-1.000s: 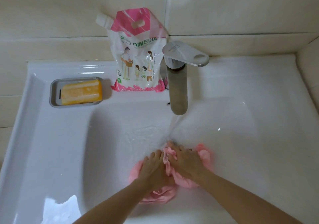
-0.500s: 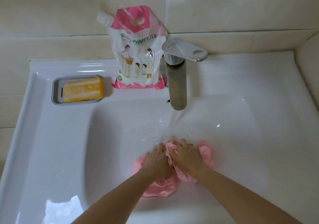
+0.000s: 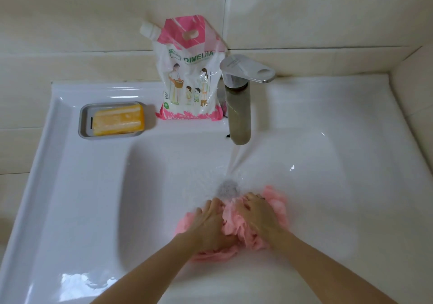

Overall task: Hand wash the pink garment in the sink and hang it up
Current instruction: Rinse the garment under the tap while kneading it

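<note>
Bunching under both hands, the pink garment [image 3: 234, 225] shows only in part: wrinkled folds stick out between and around the hands, and what kind of clothing it is cannot be told. Both forearms are cut off by the bottom edge of the frame. The drain [image 3: 228, 187] is a grey blur under splashing water, and the small print on the detergent pouch [image 3: 189, 79] is too fine to read below the word "DIMEIJIA".

The garment lies on the floor of the white sink [image 3: 93, 186], lower centre of the frame, just below the drain. The left hand [image 3: 208, 224] covers its left part, fingers close together and bent down into the cloth. The right hand [image 3: 257, 217] sits on its right part, fingers curled and gripping a wad of fabric. The two hands lie near each other with a ridge of pink between them.

Counted: one garment, two hands, one metal faucet [image 3: 239, 107] with one stream of water [image 3: 236, 161] running, one pouch standing against the tiled wall, and one orange soap bar [image 3: 118, 122] in one grey soap dish [image 3: 83, 122] at the left.
</note>
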`<state>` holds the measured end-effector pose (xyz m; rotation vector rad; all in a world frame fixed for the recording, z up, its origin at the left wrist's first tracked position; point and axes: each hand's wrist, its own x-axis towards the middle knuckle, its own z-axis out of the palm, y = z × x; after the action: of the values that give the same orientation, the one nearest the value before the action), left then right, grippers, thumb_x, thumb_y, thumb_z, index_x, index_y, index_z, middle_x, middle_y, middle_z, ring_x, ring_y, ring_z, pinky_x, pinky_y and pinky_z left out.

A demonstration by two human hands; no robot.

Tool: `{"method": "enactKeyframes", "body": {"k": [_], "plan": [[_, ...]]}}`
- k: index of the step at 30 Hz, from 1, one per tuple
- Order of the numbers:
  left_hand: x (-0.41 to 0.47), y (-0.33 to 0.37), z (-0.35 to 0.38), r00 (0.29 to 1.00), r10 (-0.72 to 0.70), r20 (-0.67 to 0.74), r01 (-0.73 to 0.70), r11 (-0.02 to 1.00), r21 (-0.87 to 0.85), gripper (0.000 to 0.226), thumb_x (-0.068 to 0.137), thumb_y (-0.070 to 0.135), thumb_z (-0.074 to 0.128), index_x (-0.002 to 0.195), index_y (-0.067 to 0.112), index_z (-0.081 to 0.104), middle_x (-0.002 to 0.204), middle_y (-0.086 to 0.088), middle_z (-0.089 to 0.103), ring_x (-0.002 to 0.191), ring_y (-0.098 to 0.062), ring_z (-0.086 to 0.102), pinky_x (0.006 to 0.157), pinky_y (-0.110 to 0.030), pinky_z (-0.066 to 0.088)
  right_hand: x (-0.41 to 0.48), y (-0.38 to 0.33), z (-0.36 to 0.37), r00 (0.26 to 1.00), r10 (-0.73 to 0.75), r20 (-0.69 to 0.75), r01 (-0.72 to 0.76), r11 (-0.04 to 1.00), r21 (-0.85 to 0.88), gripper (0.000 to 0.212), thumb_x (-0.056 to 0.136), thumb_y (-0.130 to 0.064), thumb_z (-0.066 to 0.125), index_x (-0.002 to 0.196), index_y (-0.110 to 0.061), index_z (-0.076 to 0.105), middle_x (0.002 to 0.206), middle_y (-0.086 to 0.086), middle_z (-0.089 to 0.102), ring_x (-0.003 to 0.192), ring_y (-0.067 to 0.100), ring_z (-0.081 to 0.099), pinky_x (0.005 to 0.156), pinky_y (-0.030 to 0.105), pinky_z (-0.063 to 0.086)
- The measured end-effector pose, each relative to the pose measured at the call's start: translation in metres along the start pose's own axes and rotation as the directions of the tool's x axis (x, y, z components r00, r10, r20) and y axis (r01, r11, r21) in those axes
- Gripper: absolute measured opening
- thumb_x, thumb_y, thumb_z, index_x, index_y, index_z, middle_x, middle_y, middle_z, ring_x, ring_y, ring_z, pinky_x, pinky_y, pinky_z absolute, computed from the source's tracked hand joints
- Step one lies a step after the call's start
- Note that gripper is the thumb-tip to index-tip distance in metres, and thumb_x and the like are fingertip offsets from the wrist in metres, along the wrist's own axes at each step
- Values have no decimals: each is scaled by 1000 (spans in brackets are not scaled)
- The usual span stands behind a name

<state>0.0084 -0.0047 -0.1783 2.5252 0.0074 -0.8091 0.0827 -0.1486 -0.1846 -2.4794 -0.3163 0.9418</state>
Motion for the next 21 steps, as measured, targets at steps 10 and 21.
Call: {"method": "enactKeyframes", "body": {"k": [10, 21], "plan": [[25, -3, 4, 993, 113, 35, -111, 993, -44, 84, 85, 69, 42, 152, 31, 9, 161, 2, 0, 147, -19, -9, 118, -46, -8, 51, -18, -5, 967, 227, -119, -238, 968, -84, 26, 90, -38, 58, 92, -13, 67, 94, 4, 70, 85, 24, 64, 66, 25, 41], [29, -2, 5, 992, 117, 37, -119, 992, 52, 85, 81, 76, 34, 151, 32, 13, 159, 2, 14, 147, -19, 1, 119, -47, -5, 56, -20, -1, 948, 259, -188, -284, 950, -127, 21, 90, -24, 54, 94, -11, 70, 97, 7, 71, 91, 26, 65, 66, 25, 39]]}}
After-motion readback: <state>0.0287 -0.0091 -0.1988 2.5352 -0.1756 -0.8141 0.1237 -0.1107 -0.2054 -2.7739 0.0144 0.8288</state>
